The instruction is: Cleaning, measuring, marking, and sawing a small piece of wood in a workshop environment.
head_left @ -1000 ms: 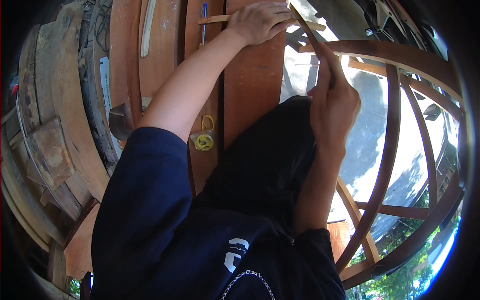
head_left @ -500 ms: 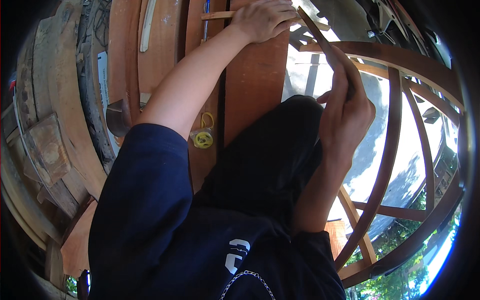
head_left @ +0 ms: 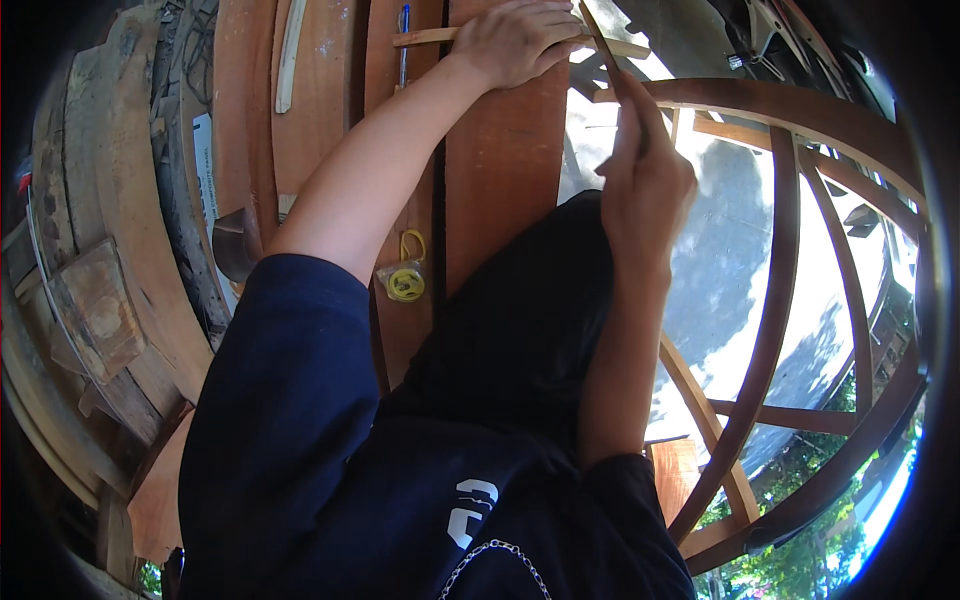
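Note:
My left hand [head_left: 515, 45] grips a narrow wooden slat [head_left: 422, 37] lying crosswise over the reddish planks [head_left: 505, 150], near their far end. My right hand [head_left: 645, 185] is closed round a long, thin, dark strip-like tool [head_left: 603, 45], whose upper end meets or nearly meets the slat just right of my left fingers; I cannot make out exactly what tool it is. A blue pen [head_left: 405, 45] lies beside the slat on the left. A bagged yellow coil [head_left: 405, 284] lies on a plank below. My dark-clothed knee [head_left: 520, 290] rests beside the planks.
Stacked weathered boards [head_left: 130, 180] and a square wooden block [head_left: 95, 305] are on the left. A curved wooden frame [head_left: 780, 260] stands on the right over sunlit pale ground [head_left: 720, 220]. Dark metal parts [head_left: 770, 45] are at the top right, foliage [head_left: 820, 520] at the lower right.
My right hand and tool shifted right and down by half a second ago, then moved back up and leftward. My left hand stays on the slat with only slight movement.

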Demonstrator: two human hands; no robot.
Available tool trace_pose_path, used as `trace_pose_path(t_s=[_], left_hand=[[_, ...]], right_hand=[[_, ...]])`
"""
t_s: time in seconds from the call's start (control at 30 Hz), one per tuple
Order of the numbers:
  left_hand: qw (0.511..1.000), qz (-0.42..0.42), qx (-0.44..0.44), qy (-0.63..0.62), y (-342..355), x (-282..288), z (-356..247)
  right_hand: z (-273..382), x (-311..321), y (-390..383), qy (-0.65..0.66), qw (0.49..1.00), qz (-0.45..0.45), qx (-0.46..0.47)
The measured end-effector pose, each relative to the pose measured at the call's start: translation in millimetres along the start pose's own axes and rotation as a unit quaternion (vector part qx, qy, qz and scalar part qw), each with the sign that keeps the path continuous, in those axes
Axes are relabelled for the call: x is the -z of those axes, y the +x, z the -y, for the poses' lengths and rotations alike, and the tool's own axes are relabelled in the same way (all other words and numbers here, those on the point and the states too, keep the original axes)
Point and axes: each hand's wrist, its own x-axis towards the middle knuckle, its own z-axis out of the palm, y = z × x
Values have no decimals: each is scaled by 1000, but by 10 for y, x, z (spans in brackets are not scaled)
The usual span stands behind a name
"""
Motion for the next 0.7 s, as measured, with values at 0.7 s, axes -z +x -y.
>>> trace_pose_path(t_s=[0.7], left_hand=[[1000, 23, 15, 4, 24, -18, -7]], right_hand=[[-306, -281, -569, 196, 975, -97, -31]])
